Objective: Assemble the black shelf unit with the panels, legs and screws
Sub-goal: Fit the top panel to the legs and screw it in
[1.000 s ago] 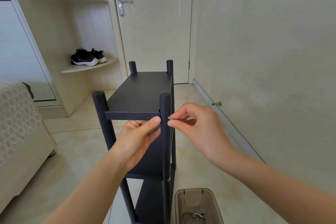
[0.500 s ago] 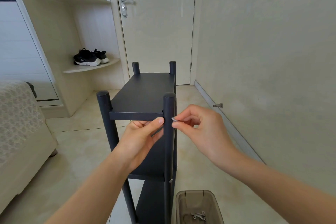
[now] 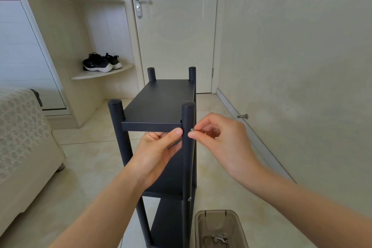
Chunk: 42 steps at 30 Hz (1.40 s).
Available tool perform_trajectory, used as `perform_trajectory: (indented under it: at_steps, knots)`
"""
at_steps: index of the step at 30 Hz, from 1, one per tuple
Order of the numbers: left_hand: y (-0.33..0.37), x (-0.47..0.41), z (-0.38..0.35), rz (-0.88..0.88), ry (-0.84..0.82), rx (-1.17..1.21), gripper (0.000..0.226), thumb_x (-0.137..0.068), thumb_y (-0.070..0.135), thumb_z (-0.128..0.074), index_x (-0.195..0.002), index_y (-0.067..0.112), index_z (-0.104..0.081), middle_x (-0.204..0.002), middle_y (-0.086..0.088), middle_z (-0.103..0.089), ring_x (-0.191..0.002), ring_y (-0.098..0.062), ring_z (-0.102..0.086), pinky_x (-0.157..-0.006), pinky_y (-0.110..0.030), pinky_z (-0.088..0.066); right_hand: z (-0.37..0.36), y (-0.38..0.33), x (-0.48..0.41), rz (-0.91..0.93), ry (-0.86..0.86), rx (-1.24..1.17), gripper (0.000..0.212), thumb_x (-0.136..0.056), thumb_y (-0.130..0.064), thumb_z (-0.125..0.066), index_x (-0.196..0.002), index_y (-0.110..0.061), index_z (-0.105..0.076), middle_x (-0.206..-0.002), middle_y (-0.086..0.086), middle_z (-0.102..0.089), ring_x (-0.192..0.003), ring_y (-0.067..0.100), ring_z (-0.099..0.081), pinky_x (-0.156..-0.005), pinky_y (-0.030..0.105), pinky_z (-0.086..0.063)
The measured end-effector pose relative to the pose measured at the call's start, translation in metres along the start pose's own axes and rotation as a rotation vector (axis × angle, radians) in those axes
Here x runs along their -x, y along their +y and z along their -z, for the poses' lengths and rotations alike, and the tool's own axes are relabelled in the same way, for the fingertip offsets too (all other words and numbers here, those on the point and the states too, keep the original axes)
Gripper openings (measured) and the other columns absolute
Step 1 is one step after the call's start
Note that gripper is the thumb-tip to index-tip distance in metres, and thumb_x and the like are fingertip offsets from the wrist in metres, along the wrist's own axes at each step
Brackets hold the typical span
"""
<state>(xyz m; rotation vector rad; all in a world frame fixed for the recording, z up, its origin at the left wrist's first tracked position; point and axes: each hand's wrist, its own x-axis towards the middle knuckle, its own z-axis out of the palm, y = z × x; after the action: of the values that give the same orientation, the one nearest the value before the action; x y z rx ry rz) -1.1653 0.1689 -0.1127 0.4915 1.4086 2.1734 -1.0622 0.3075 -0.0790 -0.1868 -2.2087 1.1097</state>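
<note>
The black shelf unit stands upright on the floor before me, with four round legs and a top panel (image 3: 161, 102). My left hand (image 3: 157, 151) holds the top panel from below, thumb pressed on its front edge beside the near right leg (image 3: 187, 159). My right hand (image 3: 219, 139) pinches a small silver screw (image 3: 191, 129) against the right side of that leg, at the height of the top panel. Another screw head (image 3: 189, 199) shows lower on the same leg, by the middle panel.
A clear brownish plastic box (image 3: 203, 225) with several screws (image 3: 221, 237) sits on the floor at the lower right. The wall runs close on the right, with a door stopper (image 3: 242, 116). A bed (image 3: 22, 147) is at the left; a door and shoe shelves stand behind.
The view has shifted slightly. My right hand stays at the leg with the screw, its fingers barely moved; my left hand keeps its hold under the top panel.
</note>
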Motion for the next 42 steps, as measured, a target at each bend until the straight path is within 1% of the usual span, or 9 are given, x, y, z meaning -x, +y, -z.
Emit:
perform_trajectory:
  at_steps: [4,12,17,21,26,33,36,39,42]
  knots:
    - [0.000,0.000,0.001,-0.001,0.009,-0.009,0.062,-0.077,0.023,-0.072,-0.118,-0.021,-0.054,-0.119,-0.025,-0.062,-0.118,-0.033,-0.063,-0.085,-0.026,-0.057,-0.001,-0.001,0.000,-0.002,0.016,0.015,0.014,-0.079,-0.028,-0.080,-0.082,-0.021,-0.069,-0.072,-0.012,-0.064,-0.073,-0.001,-0.060,-0.065,0.008,-0.044]
    - [0.000,-0.001,0.002,0.001,-0.028,-0.009,0.037,-0.081,0.023,-0.069,-0.105,-0.006,-0.067,-0.111,-0.019,-0.071,-0.109,-0.024,-0.069,-0.088,-0.028,-0.057,-0.002,-0.001,0.001,0.013,-0.017,0.053,0.010,-0.081,-0.022,-0.078,-0.087,-0.022,-0.070,-0.074,-0.013,-0.066,-0.076,-0.002,-0.061,-0.068,0.006,-0.046]
    - [0.002,0.001,0.002,-0.018,-0.056,0.023,0.046,-0.085,0.018,-0.065,-0.119,-0.013,-0.059,-0.118,-0.021,-0.070,-0.112,-0.026,-0.068,-0.093,-0.032,-0.056,0.000,0.000,0.003,0.020,-0.046,0.001,0.008,-0.086,-0.016,-0.072,-0.088,-0.023,-0.073,-0.080,-0.014,-0.071,-0.083,-0.003,-0.064,-0.073,0.008,-0.047]
    - [0.002,0.001,0.002,-0.004,-0.050,0.017,0.047,-0.084,0.018,-0.066,-0.117,-0.015,-0.060,-0.114,-0.019,-0.072,-0.110,-0.024,-0.069,-0.101,-0.037,-0.053,0.000,0.000,0.000,-0.035,-0.065,-0.058,0.006,-0.086,-0.020,-0.071,-0.083,-0.024,-0.072,-0.078,-0.012,-0.072,-0.082,-0.001,-0.065,-0.072,0.011,-0.047]
    - [0.003,0.001,0.003,-0.005,-0.050,0.017,0.043,-0.085,0.017,-0.065,-0.115,-0.014,-0.061,-0.111,-0.018,-0.073,-0.109,-0.024,-0.070,-0.099,-0.035,-0.054,-0.001,-0.002,-0.002,-0.106,-0.098,-0.168,0.006,-0.087,-0.017,-0.070,-0.082,-0.020,-0.072,-0.076,-0.007,-0.073,-0.079,0.003,-0.068,-0.081,0.021,-0.051]
    - [0.002,0.002,0.004,-0.007,-0.029,0.012,0.038,-0.088,0.016,-0.064,-0.113,-0.012,-0.062,-0.107,-0.016,-0.073,-0.106,-0.022,-0.071,-0.093,-0.029,-0.056,-0.002,-0.001,-0.004,-0.156,-0.123,-0.194,0.006,-0.088,-0.020,-0.069,-0.082,-0.020,-0.071,-0.077,-0.006,-0.072,-0.072,-0.002,-0.064,-0.072,0.017,-0.046]
    - [0.001,0.001,0.004,-0.007,-0.020,0.011,0.039,-0.088,0.018,-0.065,-0.113,-0.011,-0.063,-0.109,-0.018,-0.072,-0.107,-0.023,-0.070,-0.093,-0.029,-0.056,-0.003,0.000,-0.005,-0.213,-0.153,-0.252,0.002,-0.088,-0.022,-0.068,-0.088,-0.022,-0.070,-0.080,-0.004,-0.071,-0.068,-0.003,-0.060,-0.070,0.022,-0.046]
    - [0.000,0.002,0.004,-0.004,-0.016,0.005,0.033,-0.091,0.015,-0.063,-0.110,-0.011,-0.063,-0.102,-0.013,-0.073,-0.104,-0.020,-0.072,-0.088,-0.026,-0.057,-0.005,0.001,-0.006,-0.150,-0.144,-0.175,0.017,-0.090,-0.023,-0.067,-0.105,-0.027,-0.062,-0.087,-0.005,-0.068,-0.076,0.002,-0.061,-0.073,0.023,-0.047]
    - [0.000,0.002,0.005,-0.016,-0.015,0.003,0.045,-0.087,0.019,-0.065,-0.115,-0.015,-0.060,-0.111,-0.019,-0.070,-0.108,-0.023,-0.070,-0.091,-0.028,-0.056,-0.007,0.001,-0.007,-0.111,-0.158,-0.158,0.023,-0.092,-0.021,-0.064,-0.112,-0.028,-0.056,-0.090,-0.008,-0.064,-0.083,0.009,-0.062,-0.075,0.023,-0.048]
